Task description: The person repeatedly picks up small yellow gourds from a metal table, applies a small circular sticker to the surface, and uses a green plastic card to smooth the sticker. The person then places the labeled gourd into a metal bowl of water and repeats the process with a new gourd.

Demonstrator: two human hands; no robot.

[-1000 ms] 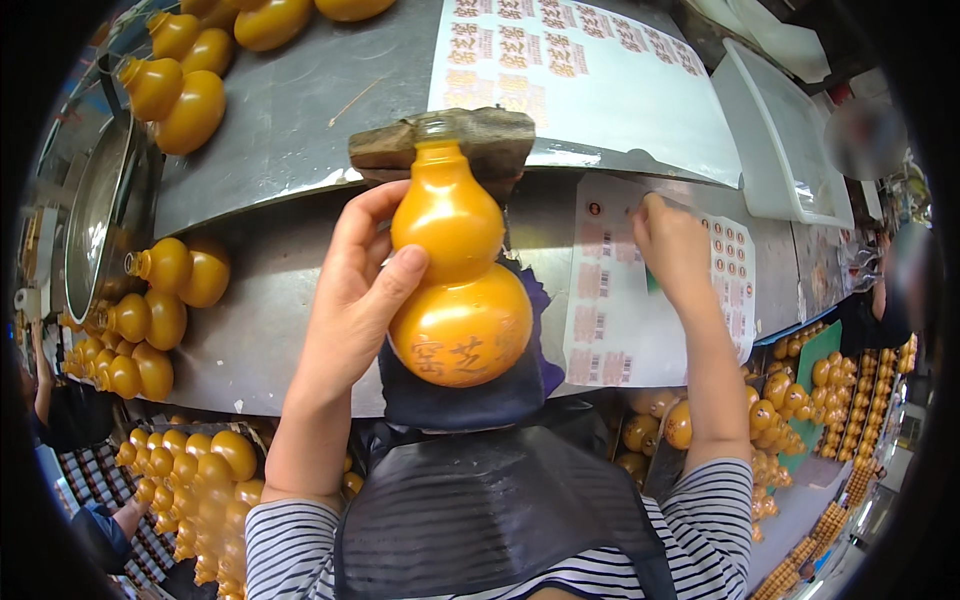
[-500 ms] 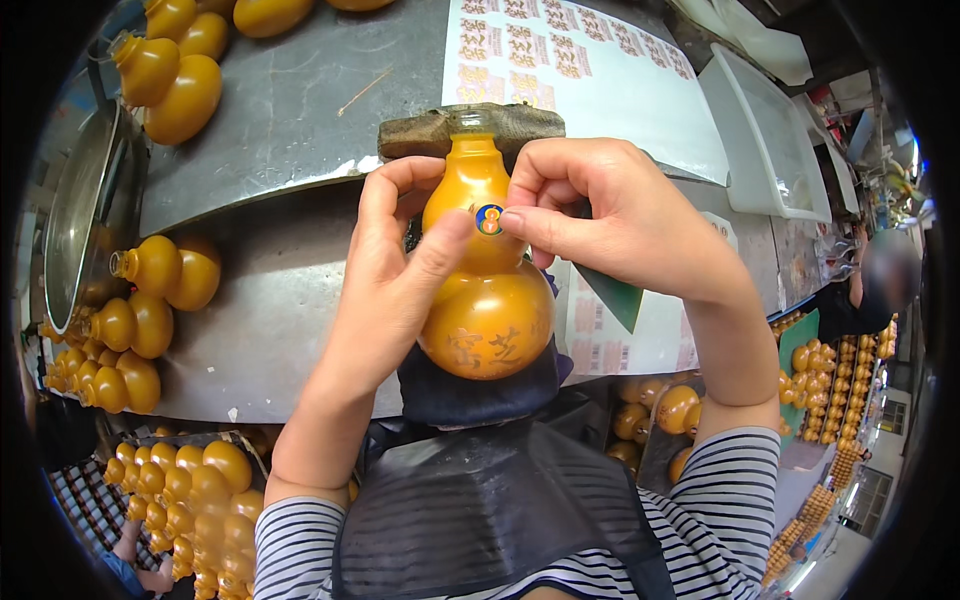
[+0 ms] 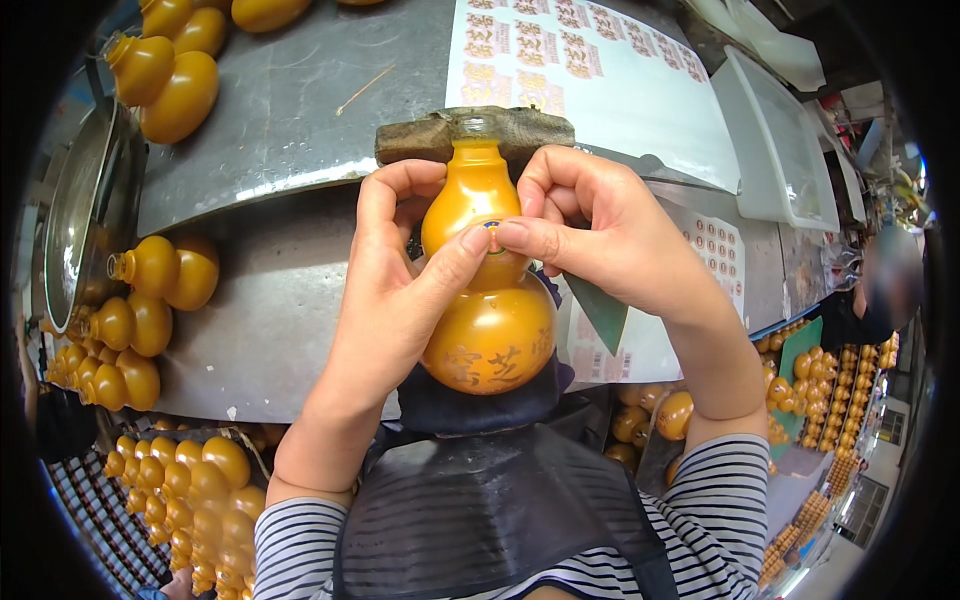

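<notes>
A gourd-shaped, amber-yellow bottle (image 3: 488,345) lies on a dark cloth pad (image 3: 478,415), its clear glass neck resting on a worn wooden block (image 3: 548,128). Brown characters mark its lower bulb. My left hand (image 3: 388,265) wraps the bottle's left side, thumb on the small round blue-and-orange sticker (image 3: 494,248) near the waist. From the right, the thumb of my right hand (image 3: 600,225) presses the same sticker, mostly covering it. Tucked in my right hand is a flat green scraper (image 3: 600,315), pointing down toward me.
A sheet of gold character stickers (image 3: 640,110) lies at the far side, beside a translucent plastic bin (image 3: 775,140). Smaller sticker sheets (image 3: 715,250) are at right. Gourd bottles (image 3: 180,100) stand left near a metal basin (image 3: 75,230). Another person (image 3: 850,310) is at far right.
My left thumb has come down onto the sticker, and my right thumb has slid left over it. The sticker is now mostly covered. The scraper tip has shifted slightly toward me.
</notes>
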